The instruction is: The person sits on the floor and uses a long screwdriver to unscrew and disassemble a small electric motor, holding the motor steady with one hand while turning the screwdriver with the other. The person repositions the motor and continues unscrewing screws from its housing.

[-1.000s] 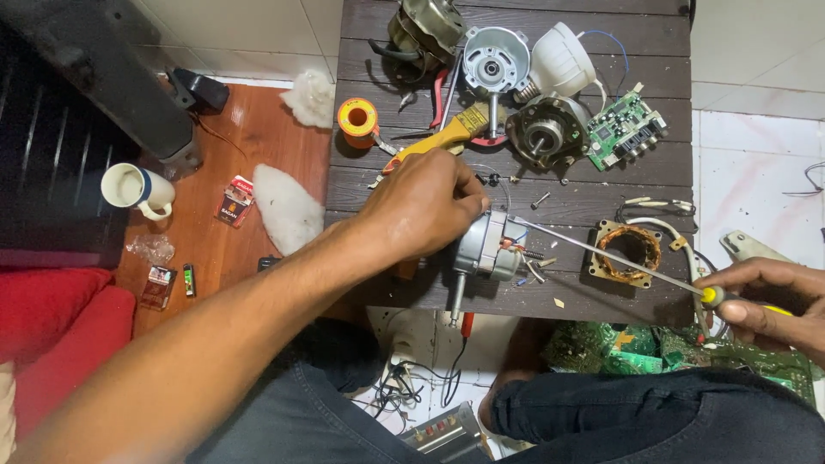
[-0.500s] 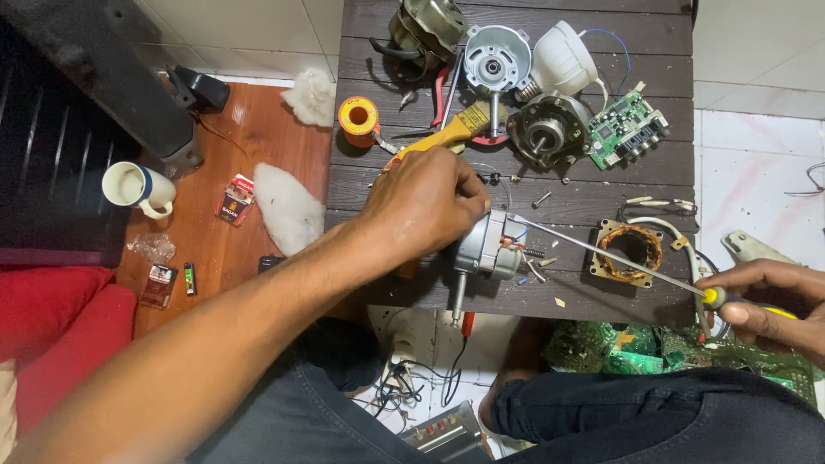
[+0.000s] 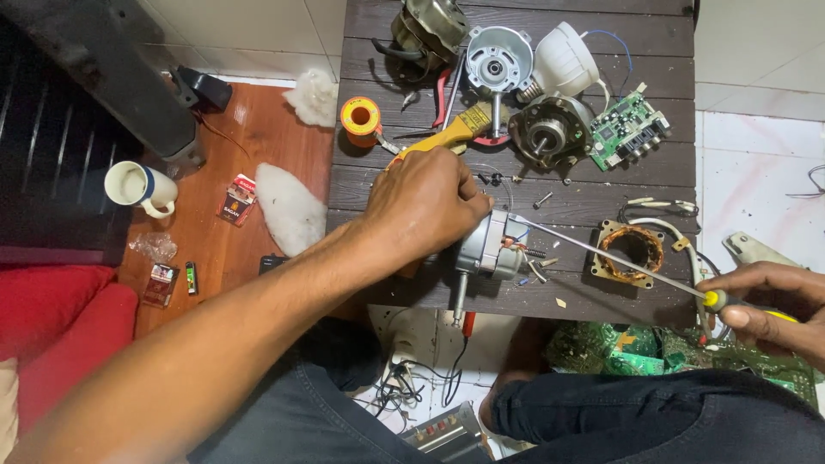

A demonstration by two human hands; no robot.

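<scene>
On a dark slatted surface (image 3: 601, 185), the left hand (image 3: 425, 206) clamps a heavy, rigid motor (image 3: 491, 245) by its casing; the right hand (image 3: 773, 305) pinches a long screwdriver (image 3: 619, 259).

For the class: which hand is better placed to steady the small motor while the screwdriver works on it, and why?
Left. The left hand already grips the motor; the right hand holds the screwdriver.

Setting: dark slatted wooden counter (image 3: 516, 185) over mixed flooring.
White tiled floor (image 3: 756, 129) at right and top; reddish wood floor (image 3: 258, 137) at left; red cushion (image 3: 51, 344) lower left.
</scene>
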